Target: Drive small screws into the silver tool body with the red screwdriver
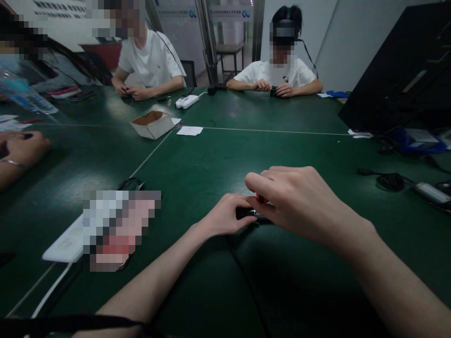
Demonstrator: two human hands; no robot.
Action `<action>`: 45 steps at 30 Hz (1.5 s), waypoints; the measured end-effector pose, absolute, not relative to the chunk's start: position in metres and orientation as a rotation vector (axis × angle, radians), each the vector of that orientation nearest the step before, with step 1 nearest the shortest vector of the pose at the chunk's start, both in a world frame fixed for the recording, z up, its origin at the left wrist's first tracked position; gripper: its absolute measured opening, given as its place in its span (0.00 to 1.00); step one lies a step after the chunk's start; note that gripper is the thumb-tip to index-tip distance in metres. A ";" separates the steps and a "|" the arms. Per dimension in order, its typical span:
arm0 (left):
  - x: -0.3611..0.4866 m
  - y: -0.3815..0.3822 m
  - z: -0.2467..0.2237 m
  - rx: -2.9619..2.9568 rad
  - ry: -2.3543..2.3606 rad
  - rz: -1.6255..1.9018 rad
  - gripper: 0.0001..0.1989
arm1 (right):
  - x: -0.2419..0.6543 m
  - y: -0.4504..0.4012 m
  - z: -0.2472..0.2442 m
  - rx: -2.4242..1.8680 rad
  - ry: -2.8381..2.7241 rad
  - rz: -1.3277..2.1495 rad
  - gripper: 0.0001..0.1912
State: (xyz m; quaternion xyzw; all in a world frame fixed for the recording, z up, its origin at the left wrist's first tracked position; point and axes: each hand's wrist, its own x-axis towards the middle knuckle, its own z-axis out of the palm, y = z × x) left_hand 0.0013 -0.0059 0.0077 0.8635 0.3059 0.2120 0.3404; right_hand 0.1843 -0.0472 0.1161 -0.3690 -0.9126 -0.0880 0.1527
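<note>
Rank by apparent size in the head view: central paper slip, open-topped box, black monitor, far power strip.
1. Black monitor
2. Open-topped box
3. Central paper slip and far power strip: too alike to rank

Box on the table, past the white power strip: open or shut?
Open. The box shows its brown inside at the top, with no lid across it.

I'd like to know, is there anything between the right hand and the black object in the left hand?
Nothing visible blocks the short gap. The right hand pinches a red item close by the black object in the left hand; the open box sits well beyond.
</note>
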 end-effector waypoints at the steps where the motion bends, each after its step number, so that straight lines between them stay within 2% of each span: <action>1: 0.001 -0.006 0.007 2.252 0.801 0.552 0.08 | 0.184 -0.048 0.117 -1.036 -2.629 -0.223 0.10; 10: 0.001 -0.005 0.008 2.268 0.772 0.528 0.06 | 0.192 -0.050 0.123 -1.022 -2.657 0.042 0.16; 14: 0.002 -0.006 0.008 2.315 0.755 0.530 0.06 | 0.190 -0.053 0.124 -1.114 -2.652 -0.068 0.09; 19: 0.001 -0.006 0.004 2.370 0.782 0.560 0.07 | 0.186 -0.051 0.119 -1.213 -2.574 -0.301 0.08; 22: 0.000 -0.005 0.002 2.416 0.769 0.554 0.08 | 0.185 -0.048 0.115 -1.168 -2.591 -0.269 0.03; 32: 0.001 -0.007 0.009 2.394 0.800 0.468 0.09 | 0.196 -0.037 0.113 -1.130 -2.549 0.116 0.17; 36: 0.001 -0.006 0.009 2.401 0.817 0.434 0.10 | 0.196 -0.034 0.110 -1.082 -2.497 0.211 0.15; 41: -0.001 -0.004 0.010 2.453 0.840 0.388 0.13 | 0.197 -0.017 0.101 -1.175 -2.338 0.055 0.15; 45: -0.003 -0.001 0.010 2.470 0.845 0.333 0.15 | 0.197 -0.005 0.089 -1.103 -2.216 0.221 0.17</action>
